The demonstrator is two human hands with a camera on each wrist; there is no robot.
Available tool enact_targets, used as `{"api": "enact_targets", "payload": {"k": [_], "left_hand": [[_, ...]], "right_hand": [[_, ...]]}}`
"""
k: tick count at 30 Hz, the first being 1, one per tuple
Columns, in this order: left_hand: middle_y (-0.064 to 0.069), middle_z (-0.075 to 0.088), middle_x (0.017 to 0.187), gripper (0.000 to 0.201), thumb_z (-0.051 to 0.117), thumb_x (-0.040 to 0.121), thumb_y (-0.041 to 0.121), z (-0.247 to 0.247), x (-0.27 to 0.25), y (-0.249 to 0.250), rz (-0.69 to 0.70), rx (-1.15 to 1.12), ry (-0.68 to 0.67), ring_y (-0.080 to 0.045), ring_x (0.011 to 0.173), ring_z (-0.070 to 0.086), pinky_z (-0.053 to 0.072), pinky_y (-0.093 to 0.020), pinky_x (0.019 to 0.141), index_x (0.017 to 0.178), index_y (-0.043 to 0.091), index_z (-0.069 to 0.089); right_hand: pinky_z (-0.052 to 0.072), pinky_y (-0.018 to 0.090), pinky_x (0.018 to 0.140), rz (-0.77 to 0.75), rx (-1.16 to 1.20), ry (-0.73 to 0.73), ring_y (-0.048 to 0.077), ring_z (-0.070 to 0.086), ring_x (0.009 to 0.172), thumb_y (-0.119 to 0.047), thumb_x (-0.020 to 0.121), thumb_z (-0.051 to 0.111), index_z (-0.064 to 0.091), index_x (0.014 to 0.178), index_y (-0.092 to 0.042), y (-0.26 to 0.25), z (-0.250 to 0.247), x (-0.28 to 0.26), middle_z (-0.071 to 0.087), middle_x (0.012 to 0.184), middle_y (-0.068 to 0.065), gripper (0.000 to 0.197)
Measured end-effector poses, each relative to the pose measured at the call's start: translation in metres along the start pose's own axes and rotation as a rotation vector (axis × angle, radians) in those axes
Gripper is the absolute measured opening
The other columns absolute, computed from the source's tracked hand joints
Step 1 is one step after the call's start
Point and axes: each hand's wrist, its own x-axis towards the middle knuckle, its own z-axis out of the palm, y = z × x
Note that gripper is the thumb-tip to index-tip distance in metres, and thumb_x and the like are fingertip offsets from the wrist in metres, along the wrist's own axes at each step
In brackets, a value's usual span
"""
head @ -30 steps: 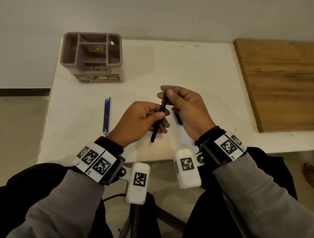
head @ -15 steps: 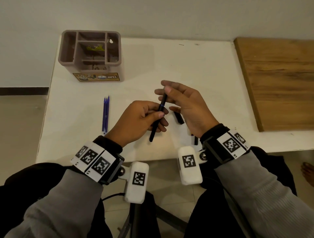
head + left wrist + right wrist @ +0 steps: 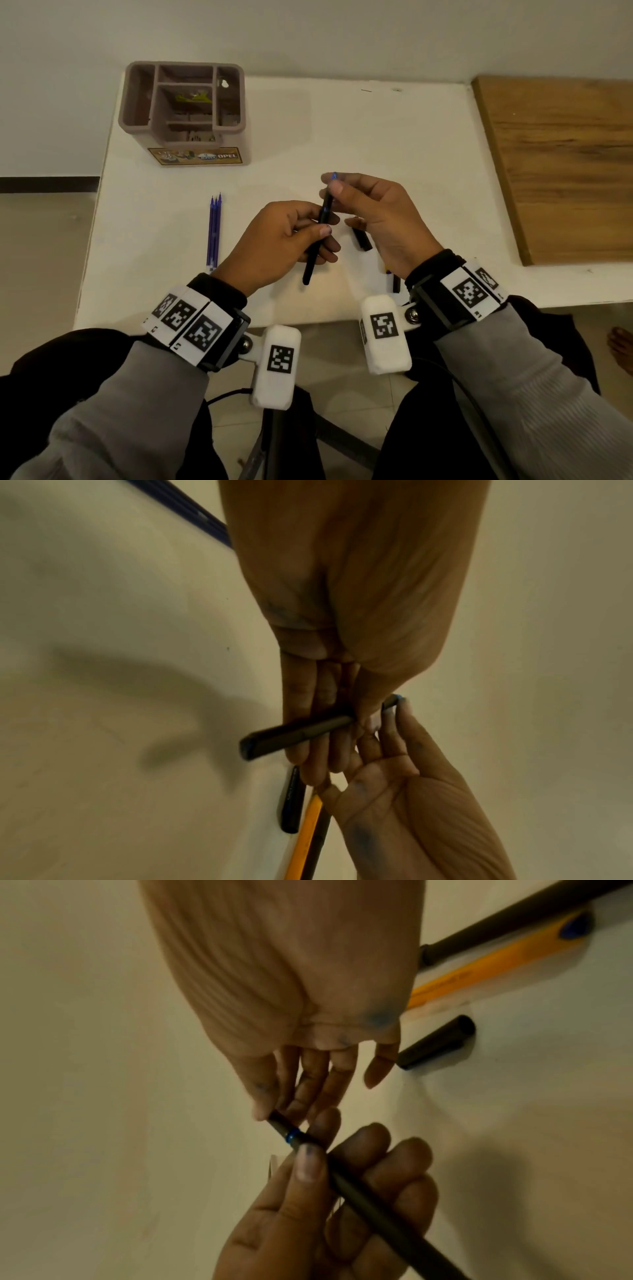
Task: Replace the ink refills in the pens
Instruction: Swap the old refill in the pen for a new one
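Observation:
A black pen point(image 3: 313, 255) slants over the white table point(image 3: 394, 144). My left hand point(image 3: 322, 240) grips its barrel point(image 3: 294, 734) between thumb and curled fingers. My right hand point(image 3: 331, 186) pinches the pen's far end between thumb and forefinger, where a blue tip point(image 3: 334, 175) pokes out. A blue band point(image 3: 293, 1135) shows on the pen between the two hands. Three blue refills point(image 3: 214, 229) lie side by side on the table left of my left hand.
A black cap point(image 3: 361, 238) lies under my right hand. A yellow pen point(image 3: 479, 974) and another black pen point(image 3: 514, 920) lie beneath my right wrist. A compartmented organizer point(image 3: 137, 120) stands at the back left. A wooden board point(image 3: 565, 164) covers the right side.
My right hand's pinch has moved up along the pen toward its far end, and a blue band now shows between the hands. The left hand has kept its grip.

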Motion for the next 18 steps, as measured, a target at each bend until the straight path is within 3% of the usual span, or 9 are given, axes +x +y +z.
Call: {"api": "enact_targets", "payload": {"k": [2,5,10,13,18], "left_hand": [[-0.014,0.074,0.085,0.021,0.052,0.095,0.005,0.001,0.000,0.000,-0.006,0.004,-0.011,-0.025,0.075,0.074,0.060,-0.028,0.068,0.114,0.003,0.061],[-0.015,0.074,0.086,0.023,0.051,0.095,0.005,0.002,0.001,0.001,-0.002,0.000,-0.012,-0.026,0.075,0.074,0.060,-0.030,0.070,0.116,0.003,0.060],[-0.020,0.073,0.085,0.024,0.052,0.094,0.001,0.005,-0.001,0.000,-0.023,0.036,-0.043,-0.030,0.074,0.073,0.060,-0.029,0.066,0.116,0.008,0.061],[-0.021,0.073,0.087,0.023,0.052,0.095,0.002,0.006,-0.001,0.001,-0.011,0.041,-0.041,-0.029,0.075,0.073,0.061,-0.030,0.068,0.115,0.008,0.062],[-0.021,0.072,0.084,0.019,0.051,0.095,0.003,0.001,-0.001,-0.003,-0.040,0.052,0.004,-0.030,0.073,0.073,0.061,-0.032,0.068,0.107,0.009,0.064]], "right_hand": [[0.050,0.013,0.074,-0.036,-0.006,0.015,0.004,0.071,0.090,-0.013,0.091,0.066,0.071,0.111,-0.008,0.002,0.001,0.000,0.075,0.097,0.000,0.021],[0.049,0.011,0.073,-0.071,0.037,0.024,0.004,0.070,0.089,-0.006,0.094,0.060,0.069,0.114,-0.008,0.003,0.001,0.000,0.074,0.095,0.001,0.023],[0.042,0.030,0.088,-0.090,0.189,0.035,0.008,0.065,0.094,-0.006,0.099,0.048,0.064,0.122,-0.020,0.002,-0.006,0.006,0.073,0.099,-0.008,0.030],[0.044,0.030,0.086,-0.102,0.305,0.057,0.011,0.065,0.093,-0.008,0.098,0.051,0.063,0.118,-0.020,0.000,-0.011,0.006,0.074,0.101,-0.004,0.026],[0.049,0.024,0.072,-0.298,0.599,0.380,0.014,0.066,0.087,-0.005,0.094,0.059,0.062,0.109,-0.014,-0.005,-0.020,0.011,0.075,0.095,0.000,0.018]]}}
